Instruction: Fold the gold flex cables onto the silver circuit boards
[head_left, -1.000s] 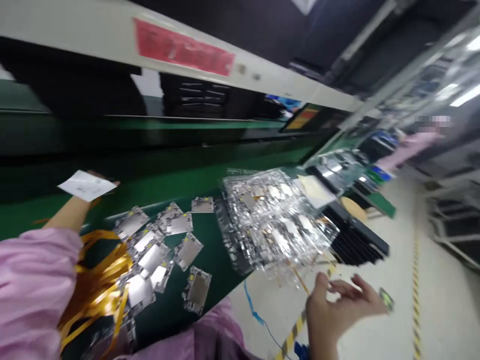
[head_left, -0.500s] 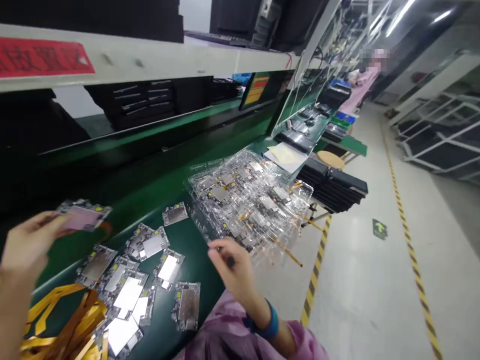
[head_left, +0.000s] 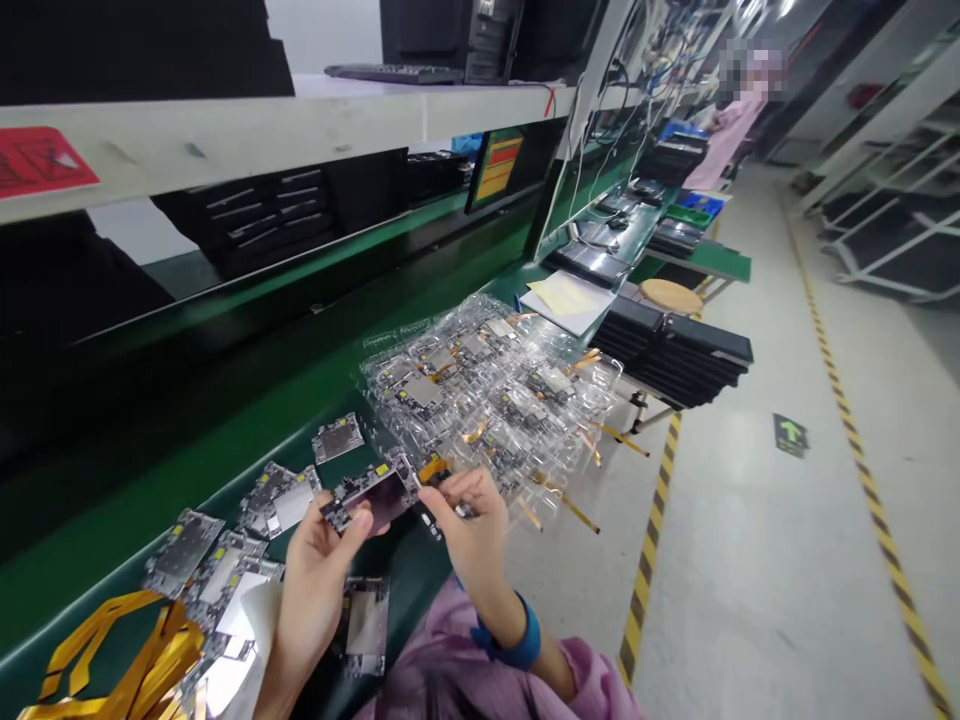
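Observation:
A circuit board (head_left: 381,496) is gripped by its left end in my left hand (head_left: 319,565), fingers closed on it. At the board's right end, my right hand (head_left: 474,520) is closed, with its thumb and fingertips near an orange flex strip (head_left: 433,470). A small dark item shows partly within the right hand; I cannot make out what it is. Several loose boards (head_left: 184,550) lie on the green bench around and below the left hand. Beyond the hands sits a clear plastic tray (head_left: 555,440) with several boards in it.
Orange flex strips (head_left: 142,660) lie in a heap at the lower left. Behind the tray are papers (head_left: 570,300) and a stack of black devices (head_left: 675,350). A white shelf (head_left: 375,115) crosses above the bench. Far off stands a person in pink (head_left: 727,140).
My left hand has moved right with the board, to in front of me. The board's right end is now at my right hand, which has shifted slightly. The camera view has turned a little.

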